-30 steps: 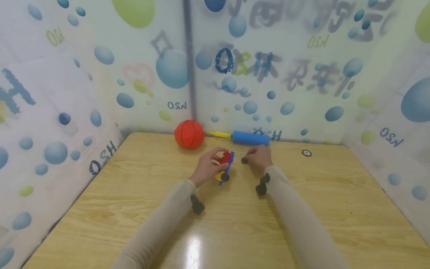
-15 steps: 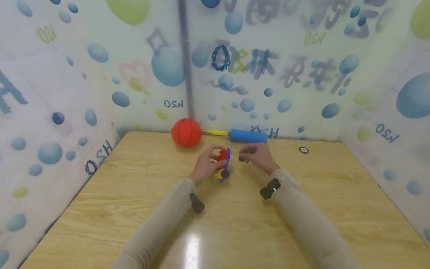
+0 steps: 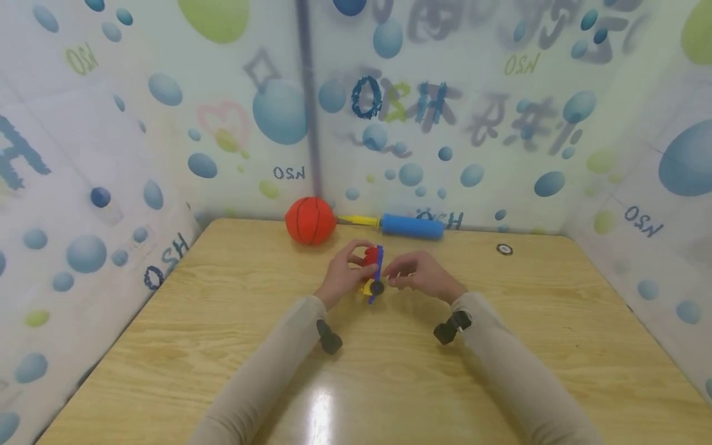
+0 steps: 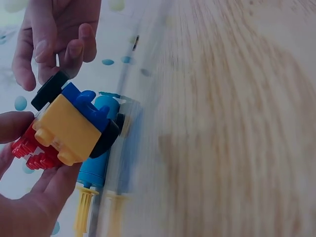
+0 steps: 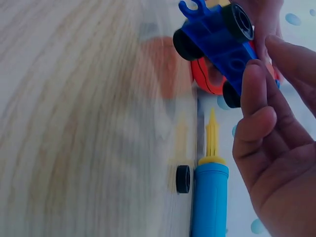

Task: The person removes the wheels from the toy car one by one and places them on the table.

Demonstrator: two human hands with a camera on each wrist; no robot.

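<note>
My left hand (image 3: 345,273) grips a small toy car made of building blocks (image 4: 69,131), tipped on its side above the table. The car has a blue base (image 5: 217,39), a yellow block, red blocks and black wheels, one of them a front-facing wheel (image 3: 376,288). In the right wrist view a hook sticks out at one end of the base. My right hand (image 3: 419,276) hovers close beside the base, fingers loosely bent, holding nothing that I can see. A loose black wheel (image 5: 183,178) lies flat on the table; in the head view it does not show, probably behind my right hand.
Along the back wall lie a red ball (image 3: 310,221) and a blue pump (image 3: 412,227) with a yellow nozzle end (image 3: 358,220). A small round disc (image 3: 504,249) lies at the back right of the wooden table (image 3: 222,358). Patterned walls stand on three sides.
My right hand has left the black wheel it was fingering and moved left and nearer to the car. The left hand keeps its grip, with the car turned slightly.
</note>
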